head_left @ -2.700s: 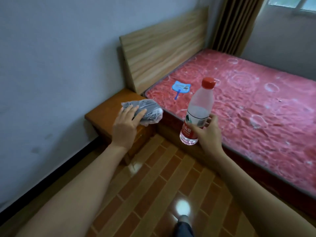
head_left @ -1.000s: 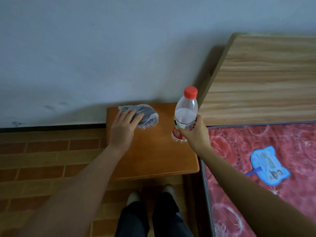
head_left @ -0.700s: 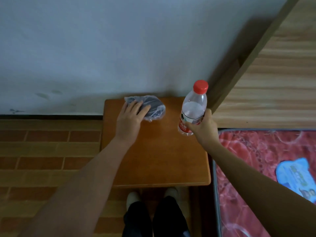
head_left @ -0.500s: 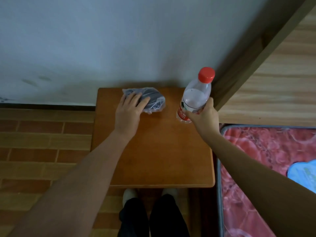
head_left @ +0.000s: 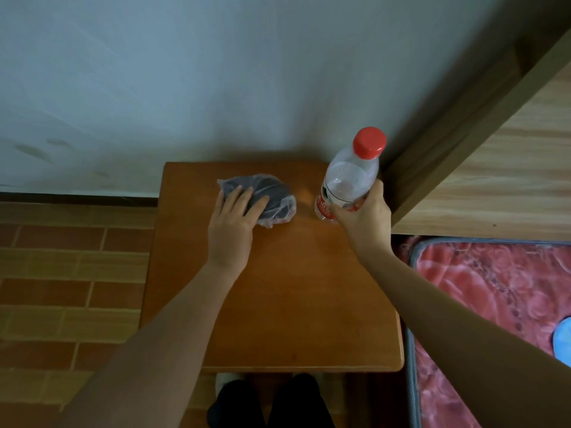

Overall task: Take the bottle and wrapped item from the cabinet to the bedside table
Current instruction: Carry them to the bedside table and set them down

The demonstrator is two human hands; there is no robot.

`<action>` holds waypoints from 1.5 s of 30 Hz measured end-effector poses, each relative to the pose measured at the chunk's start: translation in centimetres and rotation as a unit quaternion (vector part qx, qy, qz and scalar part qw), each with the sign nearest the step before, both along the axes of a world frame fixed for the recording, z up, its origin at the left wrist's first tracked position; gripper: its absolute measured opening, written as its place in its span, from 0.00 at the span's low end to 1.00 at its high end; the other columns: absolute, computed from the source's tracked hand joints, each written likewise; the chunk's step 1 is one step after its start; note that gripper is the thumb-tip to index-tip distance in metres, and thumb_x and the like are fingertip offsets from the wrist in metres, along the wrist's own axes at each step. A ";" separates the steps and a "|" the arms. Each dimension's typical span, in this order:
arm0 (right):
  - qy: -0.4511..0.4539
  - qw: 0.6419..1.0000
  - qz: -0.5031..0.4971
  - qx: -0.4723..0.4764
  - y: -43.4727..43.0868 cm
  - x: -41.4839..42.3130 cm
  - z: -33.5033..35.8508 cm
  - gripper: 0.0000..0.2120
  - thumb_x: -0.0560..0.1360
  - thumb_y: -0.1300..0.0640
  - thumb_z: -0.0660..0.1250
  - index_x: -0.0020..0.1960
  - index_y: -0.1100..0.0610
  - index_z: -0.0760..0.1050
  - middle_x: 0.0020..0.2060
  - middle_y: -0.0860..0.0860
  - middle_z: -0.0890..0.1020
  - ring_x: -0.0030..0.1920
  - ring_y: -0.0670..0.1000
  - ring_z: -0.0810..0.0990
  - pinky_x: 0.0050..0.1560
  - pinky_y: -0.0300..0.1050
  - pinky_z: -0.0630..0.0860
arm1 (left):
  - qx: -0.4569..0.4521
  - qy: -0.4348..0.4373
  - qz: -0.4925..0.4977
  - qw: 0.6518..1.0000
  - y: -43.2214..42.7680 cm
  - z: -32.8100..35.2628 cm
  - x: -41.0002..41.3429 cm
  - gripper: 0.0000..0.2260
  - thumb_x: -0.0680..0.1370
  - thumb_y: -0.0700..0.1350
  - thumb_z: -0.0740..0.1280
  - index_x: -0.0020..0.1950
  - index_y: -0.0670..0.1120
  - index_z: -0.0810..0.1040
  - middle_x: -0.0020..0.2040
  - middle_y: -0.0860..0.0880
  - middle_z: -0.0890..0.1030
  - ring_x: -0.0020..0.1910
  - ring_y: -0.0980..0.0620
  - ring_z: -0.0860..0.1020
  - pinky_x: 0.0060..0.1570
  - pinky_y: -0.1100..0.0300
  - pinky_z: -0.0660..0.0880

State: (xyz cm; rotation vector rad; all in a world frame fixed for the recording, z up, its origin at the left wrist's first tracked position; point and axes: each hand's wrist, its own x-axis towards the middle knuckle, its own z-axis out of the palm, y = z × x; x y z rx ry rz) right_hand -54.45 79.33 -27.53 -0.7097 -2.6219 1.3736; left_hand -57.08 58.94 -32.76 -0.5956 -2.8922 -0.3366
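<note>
Bedside table [head_left: 278, 288]: centre frame, both items on it.
Left hand [head_left: 230, 230]: holds wrapped item [head_left: 272, 196] against tabletop.
Right hand [head_left: 364, 217]: wrapped round tilted bottle [head_left: 349, 180].
Remaining: let go.

You see a clear bottle [head_left: 349, 180] with red cap [head_left: 369, 142], a dark wrapped item [head_left: 273, 196], an orange-brown worktop [head_left: 293, 288], a red swirl-patterned mattress [head_left: 494, 288].
</note>
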 end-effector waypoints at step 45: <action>0.005 0.999 -0.010 -0.047 -0.6 0.5 -2.1 0.29 0.71 0.54 0.70 0.67 0.56 0.61 0.62 0.53 0.73 0.61 0.52 0.73 0.58 0.48 0.75 | -0.053 -0.183 0.035 0.981 0.6 -3.4 -0.2 0.31 0.75 0.61 0.60 0.74 0.58 0.51 0.76 0.39 0.47 0.73 0.36 0.44 0.67 0.46 0.41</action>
